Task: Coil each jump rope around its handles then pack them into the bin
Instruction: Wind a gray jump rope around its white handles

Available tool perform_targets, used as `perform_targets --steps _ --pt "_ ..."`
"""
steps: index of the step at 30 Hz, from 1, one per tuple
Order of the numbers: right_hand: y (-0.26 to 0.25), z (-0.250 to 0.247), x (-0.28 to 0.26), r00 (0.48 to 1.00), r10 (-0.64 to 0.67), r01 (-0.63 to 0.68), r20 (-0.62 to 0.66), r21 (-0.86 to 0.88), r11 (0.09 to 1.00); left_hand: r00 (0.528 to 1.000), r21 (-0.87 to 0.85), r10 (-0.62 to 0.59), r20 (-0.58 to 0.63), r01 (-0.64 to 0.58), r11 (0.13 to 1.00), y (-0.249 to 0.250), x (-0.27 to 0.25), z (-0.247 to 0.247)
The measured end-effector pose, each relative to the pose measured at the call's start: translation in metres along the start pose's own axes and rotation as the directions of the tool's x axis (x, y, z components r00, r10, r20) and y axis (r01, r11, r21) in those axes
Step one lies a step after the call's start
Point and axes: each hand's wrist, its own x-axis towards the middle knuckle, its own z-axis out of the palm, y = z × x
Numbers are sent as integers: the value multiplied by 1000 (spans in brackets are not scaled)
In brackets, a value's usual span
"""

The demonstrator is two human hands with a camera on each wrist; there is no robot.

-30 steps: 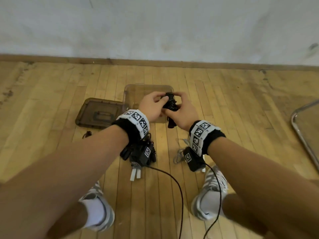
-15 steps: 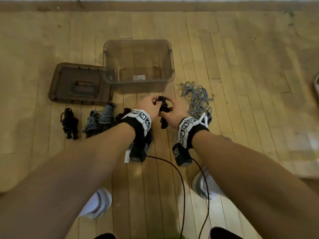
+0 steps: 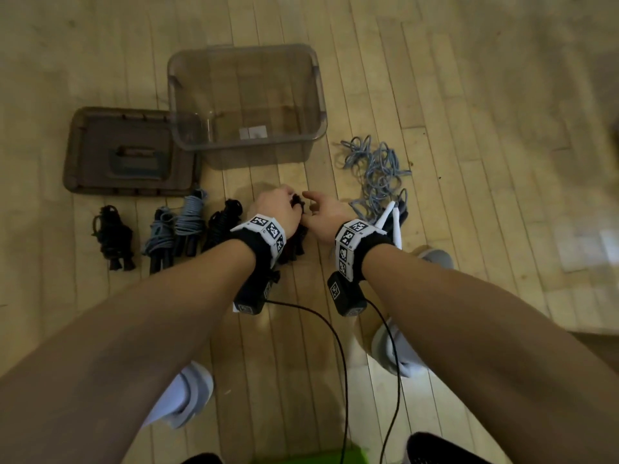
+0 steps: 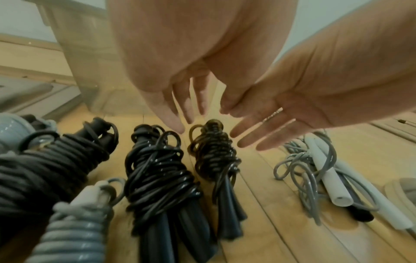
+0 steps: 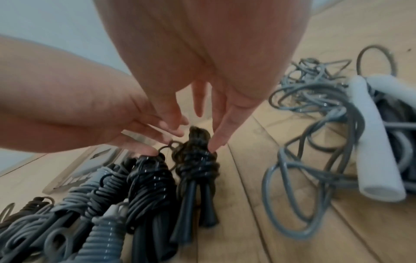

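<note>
Both hands are open with straight fingers: left hand [image 4: 171, 74] and right hand [image 4: 292, 99] flank the top of the coiled black jump rope [image 4: 213, 160], which lies on the wood floor [image 3: 469, 162] beside other coiled ropes [image 3: 187, 226], near the clear bin [image 3: 246, 142].

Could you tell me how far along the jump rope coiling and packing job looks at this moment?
Done: a row of coiled ropes lies on the floor beside the lid. In hand: the left hand and right hand, fingers straight, are at the newest black bundle on the floor. Left: the loose grey rope with white handles is uncoiled, and the bin holds no ropes, so all packing remains.
</note>
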Motion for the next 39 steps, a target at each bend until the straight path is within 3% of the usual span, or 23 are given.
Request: perform_targets --steps 3,5,10,14,19,23,28,31,35,39 --pt "2 -22 -4 987 -44 58 -157 85 995 992 -84 65 -105 -74 994 18 -4 -12" --pt "11 -41 -9 945 -49 91 -324 118 989 984 -218 107 -141 -136 966 38 -7 -15" --pt "54 -75 -19 848 72 -11 -526 119 993 982 -480 188 -24 -176 859 95 -21 6" --pt "98 -79 -18 830 224 -193 -511 114 975 973 -519 206 106 -122 846 123 -29 33" --pt "123 -72 -11 848 416 -382 -327 167 909 929 -309 238 284 -146 940 137 -19 49" --pt "127 -69 -2 865 430 -389 -259 197 900 913 -213 185 364 -112 971 131 -3 62" --pt "130 -68 5 881 412 -379 -231 174 909 876 -264 129 464 -2 965 119 11 81" --pt "128 -67 2 891 391 -341 -232 227 912 884 -344 124 451 44 938 117 14 80" --pt "121 -60 -1 861 398 -260 -316 400 879 899 -416 55 435 146 897 116 13 70" --pt "102 -60 -9 848 385 -182 -363 482 857 934 -458 59 351 117 881 109 10 49"
